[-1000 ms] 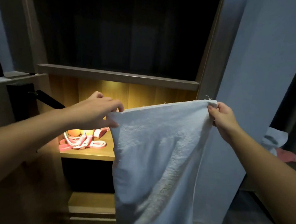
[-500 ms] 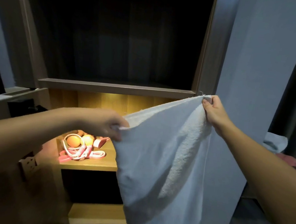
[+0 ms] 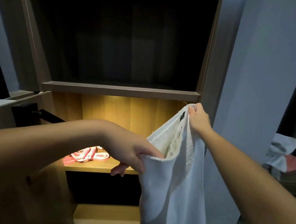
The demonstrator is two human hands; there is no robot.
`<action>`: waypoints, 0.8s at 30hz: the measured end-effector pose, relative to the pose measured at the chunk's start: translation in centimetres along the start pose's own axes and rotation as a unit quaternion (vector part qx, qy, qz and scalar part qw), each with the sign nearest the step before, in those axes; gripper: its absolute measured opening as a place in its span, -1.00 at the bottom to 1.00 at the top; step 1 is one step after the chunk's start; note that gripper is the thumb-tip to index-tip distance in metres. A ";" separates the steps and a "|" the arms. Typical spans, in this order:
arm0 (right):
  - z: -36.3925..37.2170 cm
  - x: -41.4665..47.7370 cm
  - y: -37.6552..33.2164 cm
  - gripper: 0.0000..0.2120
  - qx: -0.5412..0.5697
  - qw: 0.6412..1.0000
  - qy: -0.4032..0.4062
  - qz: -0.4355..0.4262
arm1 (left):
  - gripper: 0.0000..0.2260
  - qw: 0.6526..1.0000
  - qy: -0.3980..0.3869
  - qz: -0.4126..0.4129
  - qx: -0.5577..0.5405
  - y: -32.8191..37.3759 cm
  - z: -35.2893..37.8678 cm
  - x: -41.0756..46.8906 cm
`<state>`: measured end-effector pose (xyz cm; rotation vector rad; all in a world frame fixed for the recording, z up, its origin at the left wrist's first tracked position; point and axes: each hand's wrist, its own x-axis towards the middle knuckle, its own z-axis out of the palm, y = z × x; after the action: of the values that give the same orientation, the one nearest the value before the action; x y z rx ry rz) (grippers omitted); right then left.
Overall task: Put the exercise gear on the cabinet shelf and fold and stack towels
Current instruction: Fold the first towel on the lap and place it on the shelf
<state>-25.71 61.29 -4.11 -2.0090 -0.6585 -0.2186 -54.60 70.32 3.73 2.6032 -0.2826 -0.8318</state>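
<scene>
Filling the view: cabinet (image 3: 120, 91). White towel (image 3: 171, 195) is hanging at 5 o'clock — right hand (image 3: 198, 120) is pinching its top corner, left hand (image 3: 130, 151) is gripping its 9 o'clock edge. Pink exercise gear (image 3: 88, 155) is lying on lit shelf (image 3: 98, 167), 8 o'clock.

No legible text, brand or number. One small dark tag (image 3: 183, 115) on the white towel (image 3: 172, 186), just beside the right hand (image 3: 198, 120); any print on it too small to read.
</scene>
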 end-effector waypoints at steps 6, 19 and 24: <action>0.7 0.1 0.6 -0.72 -0.023 0.998 -0.050 0.010 | -0.81 0.998 0.034 -0.046 0.027 -1.9 -0.8 -0.2; -3.9 1.8 0.8 -0.78 0.146 0.978 -0.149 0.002 | -0.83 0.860 0.396 -0.266 0.181 -12.4 -4.5 -3.0; -3.2 2.8 -0.6 -0.85 0.136 0.987 -0.078 -0.043 | -0.89 0.886 0.305 -0.272 0.217 -11.4 -6.4 -3.5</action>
<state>-23.33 59.81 -0.87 -1.7495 -0.8288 -0.0195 -52.81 83.67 5.49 3.2556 0.5260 -0.0373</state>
